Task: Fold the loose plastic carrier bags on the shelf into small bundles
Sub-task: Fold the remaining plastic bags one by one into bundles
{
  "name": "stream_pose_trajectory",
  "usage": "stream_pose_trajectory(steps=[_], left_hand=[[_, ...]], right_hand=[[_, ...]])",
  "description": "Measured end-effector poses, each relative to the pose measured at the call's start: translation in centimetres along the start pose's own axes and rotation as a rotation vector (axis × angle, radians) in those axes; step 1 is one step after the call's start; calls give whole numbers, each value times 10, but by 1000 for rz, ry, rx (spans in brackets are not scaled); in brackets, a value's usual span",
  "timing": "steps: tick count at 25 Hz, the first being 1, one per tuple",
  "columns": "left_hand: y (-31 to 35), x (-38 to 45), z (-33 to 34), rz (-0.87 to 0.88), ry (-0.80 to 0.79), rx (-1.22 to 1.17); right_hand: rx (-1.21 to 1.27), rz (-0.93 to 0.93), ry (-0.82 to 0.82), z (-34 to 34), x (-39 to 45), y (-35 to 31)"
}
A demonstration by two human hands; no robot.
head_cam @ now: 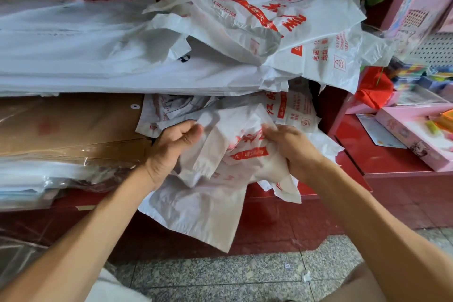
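left hand [171, 147] pinching top corner of white carrier bag [215, 154] | right hand [291, 147] clamped on its other side | bag crumpled, long axis roughly vertical, hanging down over red shelf [282, 216] front edge | red Chinese print, mostly unreadable | heap of bags [282, 22] above, digits 1506135788 partly legible

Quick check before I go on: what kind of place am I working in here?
Most likely a small stationery or gift shop. White plastic carrier bags with red printed lettering are heaped on a dark red shelf, a pink boxed gift set sits at the right, and a white perforated display panel stands behind it.
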State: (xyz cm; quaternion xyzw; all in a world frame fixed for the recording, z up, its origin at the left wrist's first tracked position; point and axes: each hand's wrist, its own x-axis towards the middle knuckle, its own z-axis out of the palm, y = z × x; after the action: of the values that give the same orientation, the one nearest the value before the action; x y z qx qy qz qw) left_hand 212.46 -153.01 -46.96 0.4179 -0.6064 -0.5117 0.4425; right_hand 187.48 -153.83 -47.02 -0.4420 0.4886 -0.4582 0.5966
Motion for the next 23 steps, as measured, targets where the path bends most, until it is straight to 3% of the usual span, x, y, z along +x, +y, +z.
stream_pose_trajectory(steps=[1,3,5,6,9,11,14,16,20,23], left_hand=[[0,-2,-2,-14,-50,59],[-8,-5,-1,-19,-70,460],[-21,-8,5,83,-74,846],[-29,-9,7,110,-99,920],[-48,-7,9,0,-193,935],[-56,-1,11,-58,-200,955],[-61,7,16,-52,-236,1202],[-67,15,19,-101,-236,1323],[-75,30,19,-44,-86,1352],[-78,39,16,59,40,1320]], right_hand=[[79,37,50,-4,2,-1],[175,112,106,-9,4,-2],[288,162,125,-13,7,-2],[355,160,128,-15,8,-3],[555,64,153,-25,14,-8],[611,12,287,-38,19,-8],[558,-6,566,-58,21,-6],[436,61,635,-65,19,-3],[172,117,587,-60,16,-1],[99,133,384,-49,7,-10]])
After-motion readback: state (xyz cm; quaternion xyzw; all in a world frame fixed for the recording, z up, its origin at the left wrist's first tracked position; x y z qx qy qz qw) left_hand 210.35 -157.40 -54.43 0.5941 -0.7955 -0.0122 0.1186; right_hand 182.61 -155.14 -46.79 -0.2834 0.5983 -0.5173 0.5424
